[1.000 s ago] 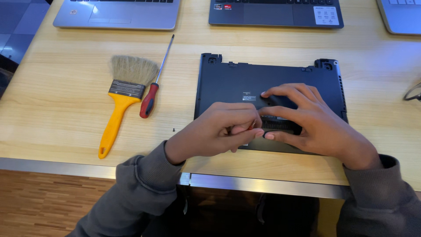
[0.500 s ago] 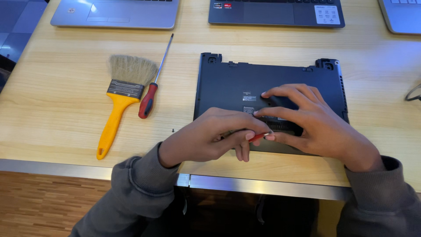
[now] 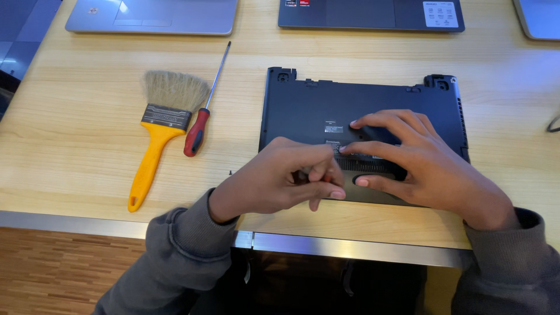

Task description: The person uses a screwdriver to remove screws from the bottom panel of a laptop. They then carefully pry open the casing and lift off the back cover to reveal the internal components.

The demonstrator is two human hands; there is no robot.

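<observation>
Saw the left hand hovering over the near left corner of a dark laptop base turned bottom up, fingers curled in and thumb pressed toward the fingertips in a narrow pinch; could not tell whether anything small sat inside that pinch. Found the right hand laid flat on the near right part of the base, fingers spread wide and pointing left, gripping nothing, only pressing on the dark shell. Noted grey sleeves on both forearms, coming in from the near edge. Counted one laptop base, lying at the middle of the wooden table, its near side close to the table's metal-trimmed near edge. Counted one paintbrush with a yellow handle and pale bristles, left of the base, handle pointing near, and one screwdriver with a red and black grip just right of the brush, shaft pointing far. Counted three further laptops along the far edge: a silver one far left, a dark one far centre, and a corner of a third far right. Left bare wood between brush and base, a wider bare stretch left of the brush, and a strip right of the base, with a dark cable at the right border
</observation>
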